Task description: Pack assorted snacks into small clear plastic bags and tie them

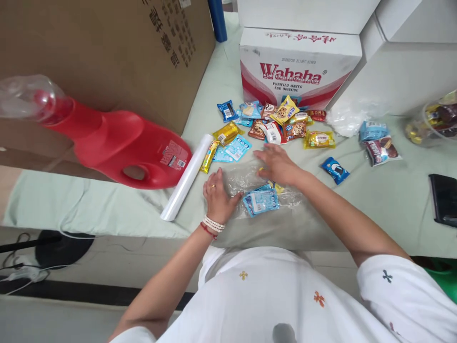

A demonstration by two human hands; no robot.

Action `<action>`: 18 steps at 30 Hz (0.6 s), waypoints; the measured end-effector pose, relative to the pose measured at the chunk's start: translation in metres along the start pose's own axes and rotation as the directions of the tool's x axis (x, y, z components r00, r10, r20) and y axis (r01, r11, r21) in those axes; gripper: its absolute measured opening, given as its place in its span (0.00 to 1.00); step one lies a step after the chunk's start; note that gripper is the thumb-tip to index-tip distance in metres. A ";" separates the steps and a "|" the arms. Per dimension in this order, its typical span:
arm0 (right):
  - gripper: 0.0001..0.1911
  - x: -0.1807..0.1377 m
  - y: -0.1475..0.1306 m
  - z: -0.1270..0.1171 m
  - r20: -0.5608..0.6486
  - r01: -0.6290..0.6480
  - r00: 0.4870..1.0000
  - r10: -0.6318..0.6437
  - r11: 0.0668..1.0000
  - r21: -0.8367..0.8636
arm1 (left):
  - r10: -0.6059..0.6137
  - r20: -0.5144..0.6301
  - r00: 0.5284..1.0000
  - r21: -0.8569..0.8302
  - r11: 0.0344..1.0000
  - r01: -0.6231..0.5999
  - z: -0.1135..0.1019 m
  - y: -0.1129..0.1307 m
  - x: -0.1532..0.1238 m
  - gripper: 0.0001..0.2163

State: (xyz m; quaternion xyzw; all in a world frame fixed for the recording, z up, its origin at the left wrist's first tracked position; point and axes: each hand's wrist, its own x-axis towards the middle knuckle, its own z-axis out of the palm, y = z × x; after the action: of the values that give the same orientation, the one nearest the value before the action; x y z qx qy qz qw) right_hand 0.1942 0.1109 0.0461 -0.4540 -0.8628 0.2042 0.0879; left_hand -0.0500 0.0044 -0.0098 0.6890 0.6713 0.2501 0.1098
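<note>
A clear plastic bag (238, 177) lies flat in front of me, with blue snack packets (263, 200) and a bit of yellow wrapper (276, 186) showing at its middle. My left hand (217, 196) rests on the bag's left end, fingers apart. Over its far edge is my right hand (276, 164), fingers stretched out towards the snack pile; a small yellow patch shows under its thumb. Just beyond the hands are light blue packets (237, 147), a yellow packet (227, 133) and several brown cookie packets (295, 129).
A white roll (186, 178) and a big red jug (132, 143) lie to the left, beside a large cardboard box (107, 47). A Wahaha water carton (300, 71) stands behind the snacks. To the right are a blue packet (334, 170), a clear tub (433, 119) and a black phone-like object (442, 197).
</note>
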 end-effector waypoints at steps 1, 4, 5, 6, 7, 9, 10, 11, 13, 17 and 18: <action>0.29 0.012 -0.006 0.006 0.072 -0.006 0.997 0.007 1.000 -0.012 | -0.010 0.012 1.000 -0.017 1.000 0.010 0.000 0.000 0.000 0.49; 0.15 0.026 -0.020 0.011 0.179 -0.005 0.984 0.010 1.000 -0.030 | -0.038 0.037 0.999 -0.091 0.995 0.041 0.001 -0.001 0.004 0.52; 0.11 0.022 -0.024 0.008 0.169 0.017 0.986 -0.011 0.999 -0.035 | -0.055 0.037 0.998 -0.113 0.992 0.059 0.001 0.000 0.005 0.51; 0.10 0.015 -0.030 0.003 0.157 0.050 0.987 -0.042 0.998 -0.048 | -0.074 0.040 0.996 -0.132 0.988 0.079 0.002 0.000 0.007 0.50; 0.10 0.005 -0.036 -0.002 0.154 0.092 0.985 -0.080 0.993 -0.075 | -0.090 0.050 0.995 -0.147 0.984 0.097 0.002 0.001 0.007 0.48; 0.12 -0.022 -0.050 -0.007 0.191 0.189 0.969 -0.159 0.970 -0.153 | -0.102 0.088 0.991 -0.171 0.978 0.116 0.003 0.003 0.008 0.35; 0.13 -0.036 -0.056 -0.007 0.226 0.239 0.954 -0.195 0.953 -0.185 | -0.096 0.109 0.989 -0.184 0.976 0.115 0.003 0.004 0.008 0.27; 0.14 -0.050 -0.062 -0.003 0.260 0.280 0.939 -0.223 0.938 -0.206 | -0.081 0.126 0.989 -0.200 0.974 0.106 0.002 0.003 0.008 0.19; 0.15 -0.076 -0.067 0.010 0.301 0.319 0.921 -0.247 0.922 -0.219 | -0.014 0.143 0.990 -0.255 0.966 0.050 -0.005 0.000 0.005 0.08; 0.19 -0.110 -0.059 0.041 0.216 0.236 0.955 -0.205 0.964 -0.125 | 0.282 0.181 0.942 -0.456 0.873 -0.174 -0.035 -0.018 -0.006 0.07; 0.19 -0.115 -0.056 0.046 0.173 0.210 0.965 -0.195 0.975 -0.074 | 0.363 0.219 0.906 -0.516 0.831 -0.208 -0.044 -0.022 -0.011 0.07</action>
State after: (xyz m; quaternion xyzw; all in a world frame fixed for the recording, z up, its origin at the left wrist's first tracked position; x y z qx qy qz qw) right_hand 0.2026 -0.0242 0.0325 -0.3487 -0.9174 0.1912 0.0157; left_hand -0.0906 -0.0126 0.0144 0.7637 0.4505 0.3119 0.3414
